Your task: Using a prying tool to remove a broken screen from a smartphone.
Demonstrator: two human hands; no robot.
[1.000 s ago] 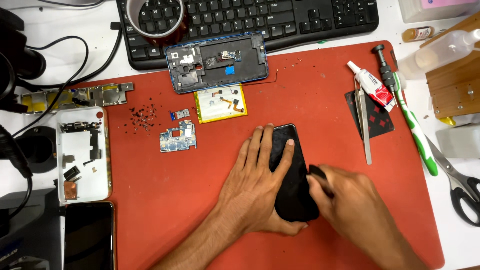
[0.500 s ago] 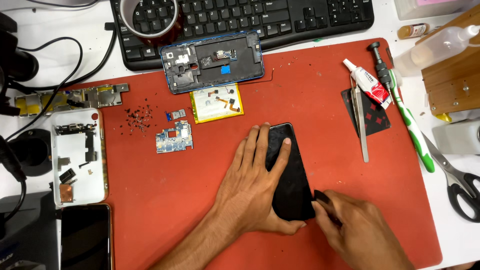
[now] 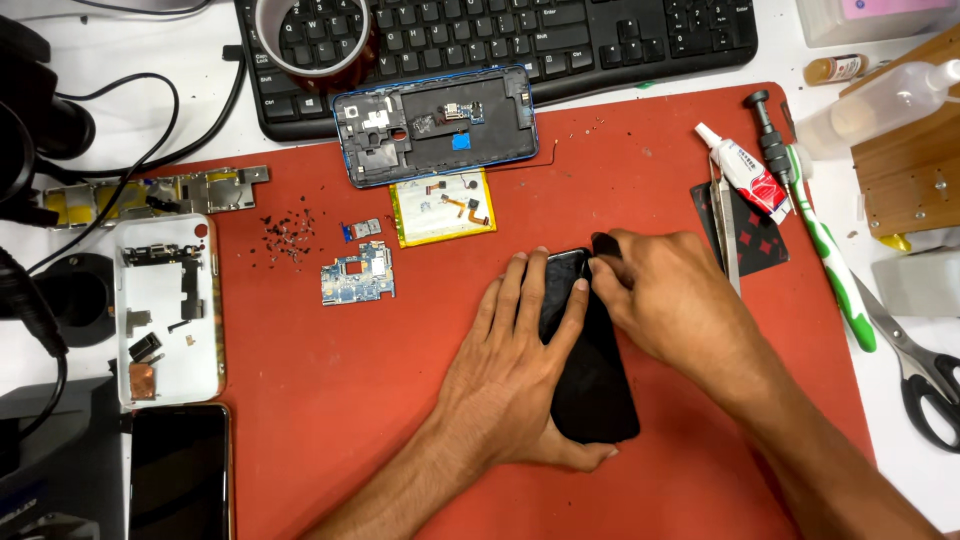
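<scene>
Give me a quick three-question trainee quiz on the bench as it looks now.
1. True or false: the left hand lies flat on the black phone screen.
2. Where is the right hand working: at the screen's A) near end, B) far top corner, C) middle?
3. What lies between the blue phone frame and the hands?

Key: 1 true. 2 B. 3 the yellow battery.
</scene>
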